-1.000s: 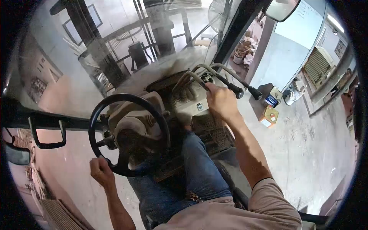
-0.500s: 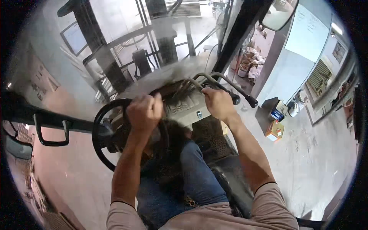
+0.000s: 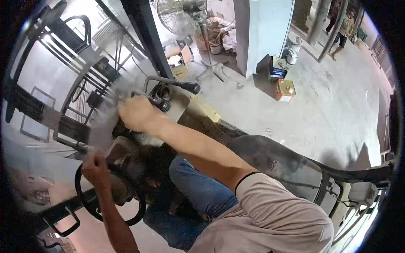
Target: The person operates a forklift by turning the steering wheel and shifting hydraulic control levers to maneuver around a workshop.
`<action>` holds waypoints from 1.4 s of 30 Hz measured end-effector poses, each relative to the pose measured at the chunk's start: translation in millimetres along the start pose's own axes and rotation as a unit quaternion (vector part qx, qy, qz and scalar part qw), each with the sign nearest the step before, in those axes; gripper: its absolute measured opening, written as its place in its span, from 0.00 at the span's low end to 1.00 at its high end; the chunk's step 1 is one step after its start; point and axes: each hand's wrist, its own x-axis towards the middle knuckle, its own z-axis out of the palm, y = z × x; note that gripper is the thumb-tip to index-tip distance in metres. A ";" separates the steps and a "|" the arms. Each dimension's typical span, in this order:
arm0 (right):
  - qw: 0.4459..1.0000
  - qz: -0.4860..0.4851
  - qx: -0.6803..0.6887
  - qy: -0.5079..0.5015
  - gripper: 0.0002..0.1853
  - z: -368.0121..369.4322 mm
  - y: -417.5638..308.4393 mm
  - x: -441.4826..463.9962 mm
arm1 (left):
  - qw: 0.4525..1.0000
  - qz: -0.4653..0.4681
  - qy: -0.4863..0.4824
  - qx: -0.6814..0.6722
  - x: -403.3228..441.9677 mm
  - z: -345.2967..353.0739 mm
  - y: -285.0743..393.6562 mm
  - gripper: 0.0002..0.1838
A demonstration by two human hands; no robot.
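Steering wheel (image 3: 142,204) w/ L hand (image 3: 96,168) fisted on its upper edge, R hand (image 3: 137,113) curled by ctrl levers (image 3: 193,87), can't tell if gripping; orange tin (image 3: 285,90) on flr (image 3: 320,114) beyond.

We're on an industrial floor here, workshop or warehouse, I can't tell which, and there's a forklift (image 3: 270,158) right indoors, with its steering wheel (image 3: 142,205) and control levers (image 3: 192,87), on bare, scuffed concrete (image 3: 329,122). Over by the pale partition (image 3: 270,29), look: a pedestal fan (image 3: 193,6), an open cardboard box (image 3: 180,71), a square tin (image 3: 285,90) and a white bucket (image 3: 292,55), all standing straight on the floor.
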 end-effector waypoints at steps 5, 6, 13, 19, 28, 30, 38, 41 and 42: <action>0.999 0.027 0.017 -0.015 0.10 -2.0 -1.0 0.0 | 0.967 0.206 -0.091 -0.122 -115.8 -25.4 81.7 0.18; 0.999 0.028 0.016 -0.014 0.10 -2.8 1.8 -1.0 | 0.964 0.202 -0.103 -0.136 -141.9 -27.4 69.3 0.18; 0.999 0.025 0.033 0.027 0.07 -5.8 12.0 -3.1 | 0.989 0.107 -0.098 -0.041 -216.0 -50.3 26.5 0.17; 0.996 0.054 0.067 0.013 0.08 -11.7 7.8 -0.4 | 0.989 0.099 -0.095 -0.052 -211.5 -53.2 34.9 0.19; 0.992 0.064 0.101 0.044 0.10 18.7 12.6 13.7 | 0.987 0.116 -0.102 -0.036 -194.1 -61.3 62.9 0.22; 0.991 0.065 0.103 0.058 0.10 22.8 11.2 15.2 | 0.985 0.152 -0.062 -0.059 -187.6 -62.0 70.5 0.22; 0.993 0.066 0.096 0.002 0.09 -4.0 8.4 4.4 | 0.993 0.075 -0.090 0.002 -216.4 -52.6 39.9 0.22; 0.989 0.075 0.114 -0.053 0.09 -6.6 6.0 4.1 | 0.992 0.113 -0.045 -0.044 -191.1 -61.0 74.4 0.22; 0.993 0.056 0.078 0.069 0.11 6.1 4.6 -7.7 | 0.991 0.119 -0.047 -0.050 -189.1 -60.4 73.6 0.22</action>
